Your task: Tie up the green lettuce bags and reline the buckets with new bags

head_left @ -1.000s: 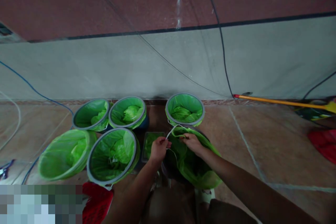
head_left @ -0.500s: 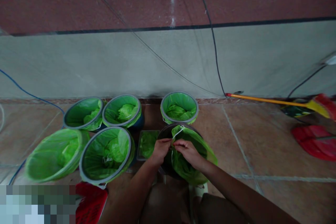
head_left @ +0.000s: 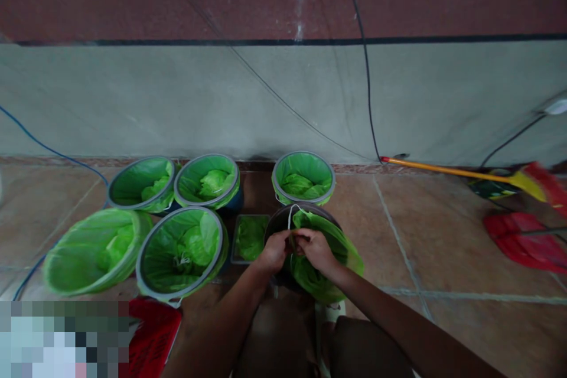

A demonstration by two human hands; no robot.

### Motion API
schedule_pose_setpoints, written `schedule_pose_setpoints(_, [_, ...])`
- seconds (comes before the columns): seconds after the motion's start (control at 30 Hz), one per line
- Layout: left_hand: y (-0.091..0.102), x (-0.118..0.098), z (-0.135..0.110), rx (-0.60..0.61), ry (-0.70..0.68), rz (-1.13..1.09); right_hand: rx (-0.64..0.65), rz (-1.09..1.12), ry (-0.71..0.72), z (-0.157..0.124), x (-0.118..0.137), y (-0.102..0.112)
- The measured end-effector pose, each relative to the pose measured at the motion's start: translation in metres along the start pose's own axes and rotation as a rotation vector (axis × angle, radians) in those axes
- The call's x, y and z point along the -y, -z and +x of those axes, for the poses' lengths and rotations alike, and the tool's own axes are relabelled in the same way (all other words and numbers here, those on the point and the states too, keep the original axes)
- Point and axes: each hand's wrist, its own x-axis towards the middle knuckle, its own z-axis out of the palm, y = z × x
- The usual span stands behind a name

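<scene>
A green drawstring bag, thin and see-through, hangs half open over a dark round tub in front of my knees. My left hand pinches the bag's edge from the left, fingers closed. Right against it, my right hand is closed on the same edge, its fingertips meeting the left ones. A white drawstring loops up from the edge above my fingers. What exactly lies between the fingertips is hidden.
Several lined buckets stand around: one behind the tub, others leftward, including a grey-rimmed one. A clear box with green material sits between. A red basket lies lower left. A broom and red dustpan lie right.
My hands stay together at the bag's edge, the fingertips now closer. The drawstring loop stands more upright and has shifted left. The view has tilted slightly.
</scene>
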Motion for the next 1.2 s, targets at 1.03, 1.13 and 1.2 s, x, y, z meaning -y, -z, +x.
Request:
schedule_pose_setpoints(1.03, [0.005,0.001,0.008,-0.090,-0.224,0.598,0.162,0.387,-0.437,-0.010,0.015,0.015])
schedule_pose_setpoints(1.13, [0.006,0.002,0.006,0.017,-0.195,0.553,0.085,0.051,-0.431,-0.013,0.029,0.014])
schedule_pose_setpoints(1.2, [0.009,0.002,0.003,0.078,-0.180,0.521,0.020,-0.386,-0.308,-0.017,0.042,0.016])
